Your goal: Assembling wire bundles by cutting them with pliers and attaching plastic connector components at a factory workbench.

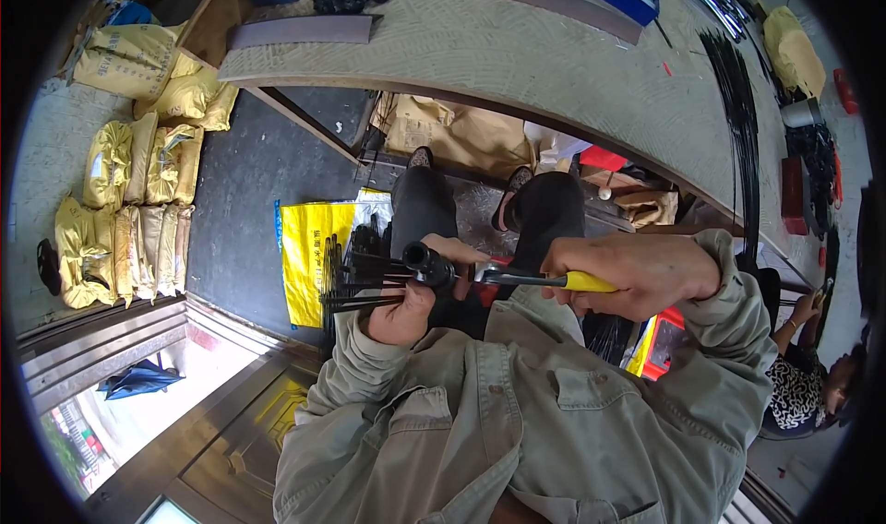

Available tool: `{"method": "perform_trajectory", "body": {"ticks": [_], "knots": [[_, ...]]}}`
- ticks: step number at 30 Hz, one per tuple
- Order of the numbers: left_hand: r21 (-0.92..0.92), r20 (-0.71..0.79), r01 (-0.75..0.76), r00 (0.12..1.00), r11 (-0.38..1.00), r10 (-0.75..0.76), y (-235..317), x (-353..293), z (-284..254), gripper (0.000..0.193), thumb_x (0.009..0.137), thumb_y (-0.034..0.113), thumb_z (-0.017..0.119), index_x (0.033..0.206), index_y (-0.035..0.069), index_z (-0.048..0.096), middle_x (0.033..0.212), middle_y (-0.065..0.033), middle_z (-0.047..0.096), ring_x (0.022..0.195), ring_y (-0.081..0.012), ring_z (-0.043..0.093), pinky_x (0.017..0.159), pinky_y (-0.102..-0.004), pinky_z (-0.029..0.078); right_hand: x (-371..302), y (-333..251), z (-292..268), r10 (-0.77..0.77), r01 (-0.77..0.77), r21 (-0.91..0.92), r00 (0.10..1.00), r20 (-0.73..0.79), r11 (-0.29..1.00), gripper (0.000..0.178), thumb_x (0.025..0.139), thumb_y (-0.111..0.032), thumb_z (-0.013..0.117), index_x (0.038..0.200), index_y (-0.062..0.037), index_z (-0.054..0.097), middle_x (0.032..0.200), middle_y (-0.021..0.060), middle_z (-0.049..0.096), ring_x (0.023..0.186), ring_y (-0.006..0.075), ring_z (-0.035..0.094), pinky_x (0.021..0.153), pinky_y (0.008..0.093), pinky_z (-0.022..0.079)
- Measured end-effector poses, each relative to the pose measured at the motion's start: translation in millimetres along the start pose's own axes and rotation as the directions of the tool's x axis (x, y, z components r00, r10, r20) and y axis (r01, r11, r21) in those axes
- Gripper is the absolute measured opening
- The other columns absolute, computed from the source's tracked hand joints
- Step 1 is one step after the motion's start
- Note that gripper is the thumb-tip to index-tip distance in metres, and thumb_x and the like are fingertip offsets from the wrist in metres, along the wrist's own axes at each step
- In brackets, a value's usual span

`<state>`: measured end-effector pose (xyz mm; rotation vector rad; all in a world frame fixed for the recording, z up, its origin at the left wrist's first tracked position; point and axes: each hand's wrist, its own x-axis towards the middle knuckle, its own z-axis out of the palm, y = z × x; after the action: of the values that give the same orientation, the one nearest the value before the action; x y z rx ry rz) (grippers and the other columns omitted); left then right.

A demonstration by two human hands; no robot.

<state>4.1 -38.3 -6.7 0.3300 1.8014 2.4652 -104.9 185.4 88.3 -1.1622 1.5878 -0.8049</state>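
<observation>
My left hand point(411, 295) is closed around a small black cylindrical hub point(427, 264) from which several thin black rods point(355, 279) fan out to the left. My right hand point(637, 273) grips the yellow handle point(591, 283) of a pair of pliers, whose metal jaws point(489, 275) reach left and meet the black hub. Both hands are held over my lap, above my dark trousers point(425, 206), with my olive jacket sleeves coming from below.
A curved wooden workbench point(554, 72) spans the top, with a bundle of long black rods point(743, 127) on its right part. A yellow sack point(314, 256) lies on the dark floor, and filled yellow bags point(120, 210) are stacked at left. Another person point(803, 376) sits at right.
</observation>
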Motion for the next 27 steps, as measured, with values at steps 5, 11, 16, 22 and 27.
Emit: {"method": "perform_trajectory", "body": {"ticks": [5,11,16,22,27], "knots": [[0.130,0.011,0.019,1.000,0.991,-0.021,2,-2,6,0.071,0.081,0.066,0.030,0.100,0.000,0.048,0.072,-0.0073,0.049,0.064,-0.0118,0.049,0.059,-0.0251,0.040,0,-13,-12,0.122,-0.118,-0.054,0.990,0.064,0.991,0.018,0.081,-0.003,0.052,0.097,-0.0025,0.044,0.084,0.0110,0.054,0.072,0.0272,0.057,0.061,0.0351,0.043],[0.012,0.003,0.012,1.000,1.000,-0.012,-5,0,3,0.059,0.087,0.052,0.041,0.114,-0.001,0.047,0.087,-0.0083,0.054,0.070,-0.0088,0.047,0.065,-0.0219,0.039,9,0,-8,0.079,-0.077,-0.149,0.997,0.004,0.986,0.021,0.077,-0.002,0.055,0.095,-0.0030,0.044,0.082,0.0121,0.054,0.071,0.0281,0.057,0.060,0.0356,0.042],[0.013,-0.427,-0.070,0.902,0.997,0.069,-12,14,-13,0.051,0.089,0.044,0.045,0.113,0.000,0.046,0.083,-0.0090,0.056,0.074,-0.0122,0.050,0.067,-0.0257,0.041,7,37,-38,-0.224,-0.269,-0.683,0.810,-0.542,0.679,0.020,0.080,-0.012,0.057,0.095,-0.0055,0.047,0.090,0.0103,0.052,0.075,0.0293,0.057,0.062,0.0392,0.044],[0.106,-0.590,-0.387,0.717,0.916,0.371,17,27,-16,0.045,0.088,0.044,0.046,0.106,0.002,0.047,0.080,-0.0058,0.051,0.069,-0.0168,0.049,0.069,-0.0325,0.042,-14,112,-88,-0.321,-0.704,-0.656,0.577,-0.752,0.271,0.025,0.080,-0.023,0.056,0.098,-0.0075,0.053,0.103,0.0047,0.054,0.086,0.0270,0.058,0.068,0.0379,0.047],[-0.265,-0.671,-0.674,0.642,0.689,0.370,65,10,-64,0.036,0.086,0.039,0.053,0.098,0.005,0.047,0.073,-0.0020,0.043,0.062,-0.0141,0.044,0.068,-0.0322,0.043,35,80,31,-0.667,0.153,-0.826,0.676,-0.312,0.542,0.027,0.073,-0.014,0.061,0.100,-0.0061,0.058,0.101,0.0102,0.060,0.092,0.0277,0.059,0.075,0.0378,0.048]]}}
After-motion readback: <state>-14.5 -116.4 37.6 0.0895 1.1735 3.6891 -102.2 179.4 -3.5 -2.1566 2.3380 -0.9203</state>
